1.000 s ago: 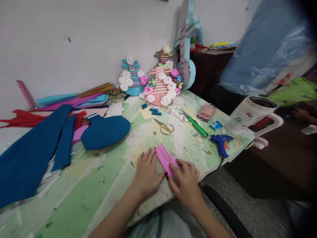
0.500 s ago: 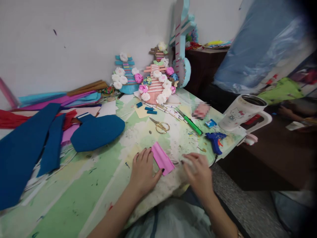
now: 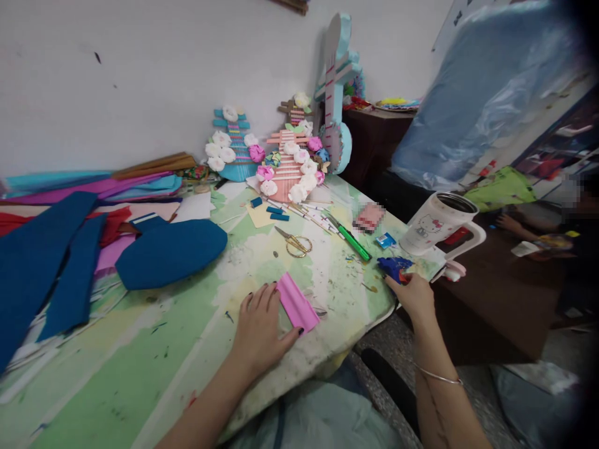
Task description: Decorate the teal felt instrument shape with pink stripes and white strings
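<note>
Paper, pink and creased, lies on the counter, your left hand spread open at its edge, likely steadying it; your right hand touches the glue gun, grip unclear.

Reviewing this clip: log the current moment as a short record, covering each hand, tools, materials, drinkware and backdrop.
Left hand: spread on the patterned tabletop, touching the pink strip
Right hand: fingers on the blue glue gun; grasp unclear
Tools: gold-handled scissors; green utility knife
Materials: dark-blue cutouts, at left
Drinkware: white Hello Kitty mug, lidless
Backdrop: flower-decorated guitar models by the wall
</note>
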### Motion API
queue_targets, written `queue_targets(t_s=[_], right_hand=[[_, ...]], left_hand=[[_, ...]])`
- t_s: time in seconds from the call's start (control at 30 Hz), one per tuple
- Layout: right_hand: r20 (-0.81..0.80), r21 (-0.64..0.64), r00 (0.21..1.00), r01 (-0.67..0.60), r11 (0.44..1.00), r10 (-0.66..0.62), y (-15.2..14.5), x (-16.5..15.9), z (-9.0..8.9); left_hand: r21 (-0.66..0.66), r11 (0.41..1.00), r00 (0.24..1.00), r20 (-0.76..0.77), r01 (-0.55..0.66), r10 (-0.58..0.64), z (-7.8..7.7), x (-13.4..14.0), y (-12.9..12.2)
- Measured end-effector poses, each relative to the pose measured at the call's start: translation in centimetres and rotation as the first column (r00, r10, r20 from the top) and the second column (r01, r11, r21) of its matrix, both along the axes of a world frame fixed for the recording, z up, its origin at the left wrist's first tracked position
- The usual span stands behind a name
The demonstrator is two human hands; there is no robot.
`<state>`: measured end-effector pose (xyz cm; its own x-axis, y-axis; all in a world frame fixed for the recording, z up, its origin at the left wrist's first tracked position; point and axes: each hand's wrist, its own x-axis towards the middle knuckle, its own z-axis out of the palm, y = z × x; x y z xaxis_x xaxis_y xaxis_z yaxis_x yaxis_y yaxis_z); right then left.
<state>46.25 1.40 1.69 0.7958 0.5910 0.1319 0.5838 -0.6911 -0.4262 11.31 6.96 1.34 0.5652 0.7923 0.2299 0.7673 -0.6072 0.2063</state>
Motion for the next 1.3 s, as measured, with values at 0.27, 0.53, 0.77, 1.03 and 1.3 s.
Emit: queue_targets(t_s=[0.27, 0.53, 0.77, 1.03, 1.3], right_hand=[[-0.07, 0.286, 0.982, 0.187, 0.94, -0.174, -4.5, -0.6, 2.8], [-0.583, 0.687, 0.685, 0.127, 0.715, 0.437, -6.9, -9.5, 5.2], [-0.813, 0.579, 0.087, 0.018, 0.815, 0.576, -2.5, -18.2, 4.3], [-0.744, 0.599, 0.234, -0.18, 0.78, 0.625, 1.3, -19.8, 2.7], [-0.558, 0.519, 0.481, -0.433, 0.737, 0.676, 1.6, -19.2, 1.1]], left_hand=[[-0.017, 1.0, 1.0, 0.023, -0.005, 0.005, 0.0, -0.2, -0.1], [-0.087, 0.996, 1.0, 0.01, -0.019, 0.02, 0.2, -0.2, 0.1], [-0.064, 0.998, 0.999, 0.039, -0.014, 0.016, 0.0, -0.3, 0.1], [-0.012, 1.0, 0.995, 0.1, -0.002, 0.003, 0.5, -0.1, 0.0], [-0.029, 0.999, 0.994, 0.11, 0.022, -0.018, 0.6, -0.2, 0.1]])
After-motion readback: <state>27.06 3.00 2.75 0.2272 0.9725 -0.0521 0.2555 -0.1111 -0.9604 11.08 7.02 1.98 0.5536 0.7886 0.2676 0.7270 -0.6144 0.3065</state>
